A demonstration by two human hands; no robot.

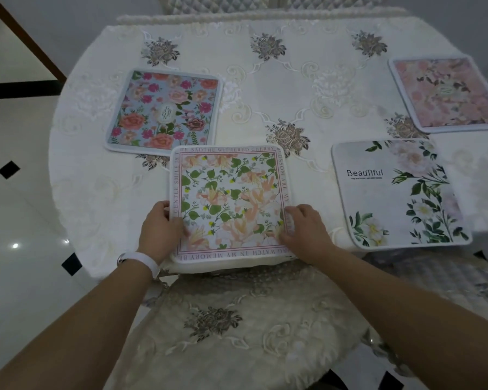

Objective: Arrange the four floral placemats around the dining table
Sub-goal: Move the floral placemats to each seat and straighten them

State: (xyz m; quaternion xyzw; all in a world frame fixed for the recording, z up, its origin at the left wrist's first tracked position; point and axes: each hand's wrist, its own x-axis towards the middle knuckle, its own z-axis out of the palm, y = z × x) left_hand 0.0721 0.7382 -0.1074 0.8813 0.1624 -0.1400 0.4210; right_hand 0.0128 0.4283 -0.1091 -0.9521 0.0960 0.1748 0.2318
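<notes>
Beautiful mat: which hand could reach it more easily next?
Probably the right hand. The Beautiful mat lies just to its right, while the left hand grips the far side of the peach mat.

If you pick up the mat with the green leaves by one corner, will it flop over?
Probably a little. The leaf-print placemat looks thin with soft rounded edges, so it would likely bend, not stay stiff. It looks light too: the left hand and right hand just pinch its sides.
</notes>
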